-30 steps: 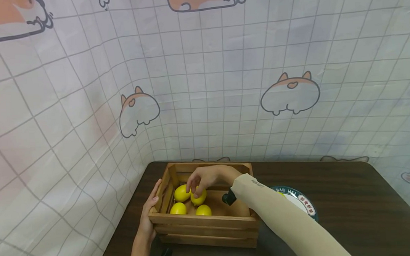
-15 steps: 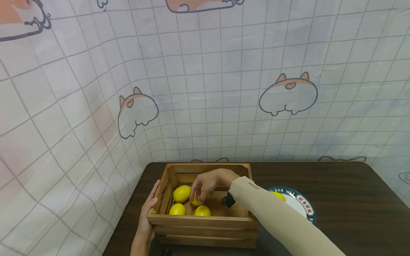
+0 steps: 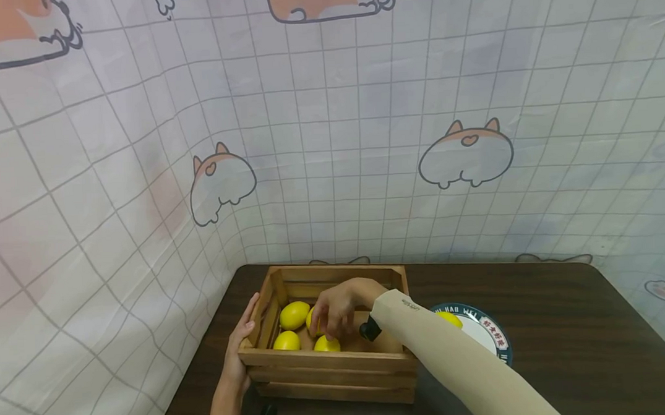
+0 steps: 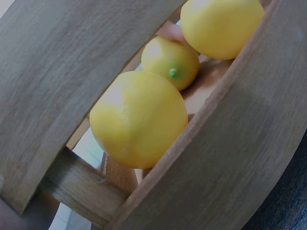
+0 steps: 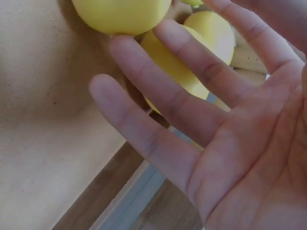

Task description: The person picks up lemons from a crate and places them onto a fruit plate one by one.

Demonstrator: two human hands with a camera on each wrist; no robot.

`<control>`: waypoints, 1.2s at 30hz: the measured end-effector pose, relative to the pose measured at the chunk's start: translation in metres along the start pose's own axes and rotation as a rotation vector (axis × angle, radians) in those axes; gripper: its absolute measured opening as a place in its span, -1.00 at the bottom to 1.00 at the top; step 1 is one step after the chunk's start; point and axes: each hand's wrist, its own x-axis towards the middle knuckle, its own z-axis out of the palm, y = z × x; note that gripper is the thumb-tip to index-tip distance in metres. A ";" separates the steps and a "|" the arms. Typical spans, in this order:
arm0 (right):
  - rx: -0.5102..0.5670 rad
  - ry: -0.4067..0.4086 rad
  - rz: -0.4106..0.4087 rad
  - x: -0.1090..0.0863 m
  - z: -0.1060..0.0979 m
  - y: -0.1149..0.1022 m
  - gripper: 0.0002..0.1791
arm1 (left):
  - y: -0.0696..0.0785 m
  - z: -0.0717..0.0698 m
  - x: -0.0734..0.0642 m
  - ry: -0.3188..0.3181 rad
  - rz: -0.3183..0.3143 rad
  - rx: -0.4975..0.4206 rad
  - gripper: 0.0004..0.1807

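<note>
Several lemons lie in a slatted wooden crate point(image 3: 328, 370); two near its left end are a back lemon point(image 3: 294, 315) and a front lemon point(image 3: 286, 341). My right hand point(image 3: 337, 309) reaches down into the crate, in front of a partly hidden lemon point(image 3: 311, 322) and just above another lemon point(image 3: 327, 343). In the right wrist view its fingers look nearly straight, one fingertip at the edge of a lemon point(image 5: 122, 14); the thumb is cropped. My left hand point(image 3: 238, 351) rests along the crate's left side with fingers extended. A green-tipped lemon point(image 4: 170, 62) shows between slats.
Right of the crate, a white plate point(image 3: 480, 333) with a dark green lettered rim holds another lemon point(image 3: 450, 319), partly behind my right sleeve. The dark wooden table point(image 3: 572, 333) meets a grid-patterned cloth point(image 3: 364, 169) at the back and left.
My right hand has moved lower and slightly forward toward the crate's front wall, from over one lemon to above the front one. The left hand stays on the crate's side.
</note>
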 end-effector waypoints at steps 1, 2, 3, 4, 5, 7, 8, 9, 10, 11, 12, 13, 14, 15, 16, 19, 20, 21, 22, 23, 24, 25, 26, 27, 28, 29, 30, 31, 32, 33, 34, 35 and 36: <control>-0.007 0.003 0.006 0.000 0.001 0.000 -0.53 | 0.000 0.000 0.000 0.001 -0.001 0.000 -0.34; -0.019 0.005 0.010 0.001 0.001 0.000 -0.54 | 0.000 0.000 0.000 0.001 -0.002 0.000 -0.34; -0.032 0.009 0.012 0.001 0.002 0.000 -0.55 | 0.000 0.000 0.000 0.002 -0.003 0.000 -0.35; -0.038 0.010 0.016 0.001 0.003 -0.001 -0.56 | 0.000 0.000 0.000 0.002 -0.003 0.000 -0.35; -0.044 0.009 0.017 0.002 0.004 -0.001 -0.57 | 0.000 -0.001 0.000 0.002 -0.003 0.000 -0.35; -0.053 0.008 0.021 0.002 0.005 -0.001 -0.57 | 0.000 -0.001 0.000 0.003 -0.005 -0.002 -0.35; -0.055 0.001 0.023 0.003 0.006 -0.001 -0.57 | 0.000 -0.001 0.000 0.002 -0.005 -0.002 -0.35; -0.056 -0.003 0.024 0.003 0.007 -0.001 -0.56 | 0.000 -0.001 0.000 0.003 -0.006 -0.003 -0.35; -0.056 -0.010 0.025 0.004 0.007 -0.001 -0.55 | 0.000 -0.001 0.000 0.003 -0.006 -0.005 -0.35; -0.058 -0.019 0.025 0.005 0.008 -0.001 -0.54 | 0.000 -0.001 0.000 0.004 -0.006 -0.007 -0.35; -0.060 -0.025 0.026 0.006 0.008 -0.001 -0.54 | 0.000 -0.001 0.000 0.004 -0.007 -0.007 -0.35; -0.060 -0.034 0.026 0.007 0.009 -0.001 -0.53 | 0.000 -0.001 0.000 0.004 -0.007 -0.007 -0.34; -0.057 -0.036 0.030 0.008 0.010 -0.001 -0.52 | 0.000 -0.001 0.000 0.005 -0.007 -0.007 -0.34; -0.053 -0.039 0.034 0.009 0.010 -0.001 -0.51 | 0.000 -0.001 0.000 0.004 -0.006 -0.007 -0.34; -0.051 -0.043 0.038 0.010 0.011 -0.001 -0.50 | 0.000 -0.001 0.000 0.003 -0.005 -0.005 -0.34; -0.028 -0.054 0.058 0.013 0.015 -0.001 -0.46 | -0.001 -0.001 0.000 0.000 -0.006 -0.003 -0.34; -0.021 -0.057 0.064 0.014 0.016 -0.001 -0.45 | -0.001 -0.001 0.000 -0.001 -0.006 -0.002 -0.34; -0.019 -0.066 0.067 0.014 0.017 -0.002 -0.43 | -0.001 -0.001 0.000 0.000 -0.006 -0.001 -0.34; -0.019 -0.076 0.068 0.015 0.019 -0.002 -0.43 | -0.001 -0.001 0.000 0.001 -0.008 0.000 -0.35; -0.016 -0.088 0.070 0.016 0.020 -0.003 -0.43 | -0.001 -0.001 0.000 0.002 -0.009 0.001 -0.35; -0.014 -0.100 0.069 0.016 0.021 -0.003 -0.43 | -0.002 -0.001 0.000 0.002 -0.011 0.003 -0.35; -0.017 -0.113 0.067 0.016 0.022 -0.004 -0.44 | -0.002 -0.001 0.000 0.003 -0.012 0.005 -0.35; -0.017 -0.128 0.063 0.017 0.022 -0.005 -0.45 | -0.002 -0.001 0.000 0.004 -0.012 0.007 -0.35; -0.017 -0.142 0.059 0.017 0.023 -0.006 -0.47 | -0.002 -0.001 0.000 0.005 -0.012 0.009 -0.35; -0.017 -0.153 0.056 0.017 0.023 -0.006 -0.48 | -0.002 -0.002 0.000 0.004 -0.011 0.010 -0.35; -0.011 -0.160 0.055 0.018 0.023 -0.007 -0.49 | -0.002 -0.002 0.000 0.004 -0.010 0.011 -0.35; -0.007 -0.165 0.055 0.018 0.023 -0.007 -0.51 | -0.002 -0.002 0.000 0.005 -0.010 0.013 -0.35; -0.007 -0.170 0.054 0.018 0.024 -0.007 -0.52 | -0.003 -0.002 0.000 0.005 -0.009 0.013 -0.35; -0.004 -0.170 0.056 0.019 0.024 -0.007 -0.53 | -0.003 -0.002 0.000 0.006 -0.010 0.016 -0.35; -0.001 -0.170 0.059 0.019 0.024 -0.007 -0.54 | -0.003 -0.002 0.000 0.007 -0.011 0.017 -0.35; -0.002 -0.170 0.061 0.019 0.025 -0.007 -0.54 | -0.003 -0.002 0.000 0.008 -0.012 0.018 -0.35; 0.002 -0.168 0.066 0.019 0.025 -0.007 -0.53 | -0.003 -0.001 0.000 0.008 -0.013 0.019 -0.35; 0.000 -0.167 0.070 0.020 0.025 -0.007 -0.52 | -0.003 -0.001 0.000 0.008 -0.014 0.020 -0.34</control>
